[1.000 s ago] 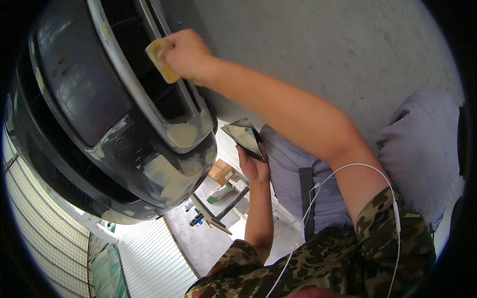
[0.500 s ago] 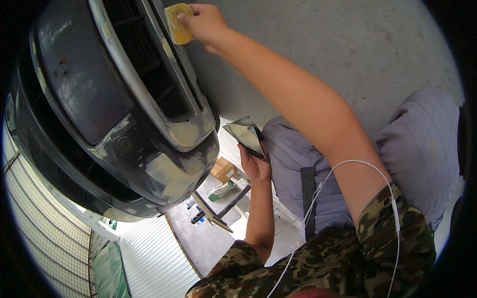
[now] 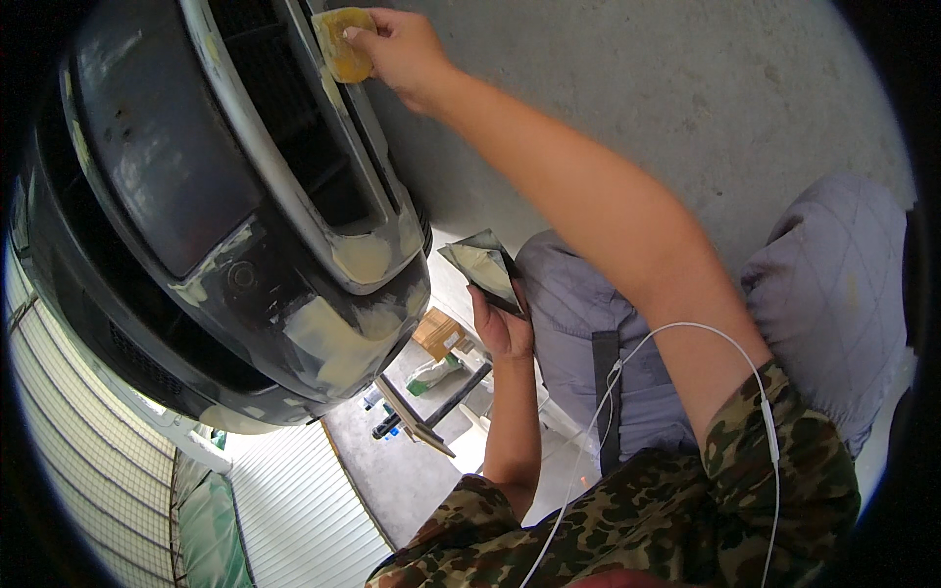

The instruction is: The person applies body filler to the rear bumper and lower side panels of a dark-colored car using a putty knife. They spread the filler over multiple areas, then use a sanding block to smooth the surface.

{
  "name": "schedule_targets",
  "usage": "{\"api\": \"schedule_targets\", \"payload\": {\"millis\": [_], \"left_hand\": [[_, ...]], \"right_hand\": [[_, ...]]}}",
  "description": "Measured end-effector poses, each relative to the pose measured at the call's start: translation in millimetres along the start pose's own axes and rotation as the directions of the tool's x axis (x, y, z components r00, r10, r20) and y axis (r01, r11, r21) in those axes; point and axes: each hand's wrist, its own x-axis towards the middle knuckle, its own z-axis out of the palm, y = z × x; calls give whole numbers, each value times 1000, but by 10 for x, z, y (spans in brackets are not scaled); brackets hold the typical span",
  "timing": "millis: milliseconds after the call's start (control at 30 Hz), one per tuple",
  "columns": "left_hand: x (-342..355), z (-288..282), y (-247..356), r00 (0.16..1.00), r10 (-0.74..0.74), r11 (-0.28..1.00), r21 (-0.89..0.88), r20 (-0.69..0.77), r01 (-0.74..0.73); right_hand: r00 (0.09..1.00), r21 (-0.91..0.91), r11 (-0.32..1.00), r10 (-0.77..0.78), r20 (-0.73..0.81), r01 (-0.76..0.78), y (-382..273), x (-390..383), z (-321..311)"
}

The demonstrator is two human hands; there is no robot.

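A dark car bumper [image 3: 147, 186] fills the left side, with patches of pale yellow filler [image 3: 338, 338] on its corner and along its edges. At the top, my right hand [image 3: 407, 54] pinches a yellow flexible putty spreader [image 3: 345, 47], thumb on its face. The spreader's edge lies against the strip beside the bumper's dark grille opening [image 3: 279, 98]. Lower down, near my knee, my left hand [image 3: 507, 331] grips a dark putty board [image 3: 482, 267] from underneath. Pale filler covers part of the board's top. The fingers under it are mostly hidden.
Grey concrete floor [image 3: 608, 88] stretches beyond my right arm. A cardboard box [image 3: 438, 334], a white-and-green bag [image 3: 431, 376] and a frame with a black bar [image 3: 461, 402] stand past the bumper corner. A white cable [image 3: 769, 421] hangs over my right arm.
My right hand and the spreader have shifted slightly left, closer over the bumper strip. The left hand keeps holding the putty board in nearly the same place.
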Motion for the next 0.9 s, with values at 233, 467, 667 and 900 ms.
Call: {"api": "schedule_targets", "payload": {"millis": [233,467,667,900], "left_hand": [[-52,22,-27,1000,-2,1000,9,-1,2],[-40,64,-47,1000,-5,1000,-22,15,6],[-100,126,158,999,26,997,-72,-26,-27],[-361,259,681,999,15,997,-72,-36,-17]], "right_hand": [[995,122,988,96,-9,-94,82,-398,-40],[933,157,927,355,-65,-342,52,-943,-97],[996,-16,997,78,-45,-79,-65,-647,-13],[967,-539,810,-136,214,233,-329,-377,599]]}}
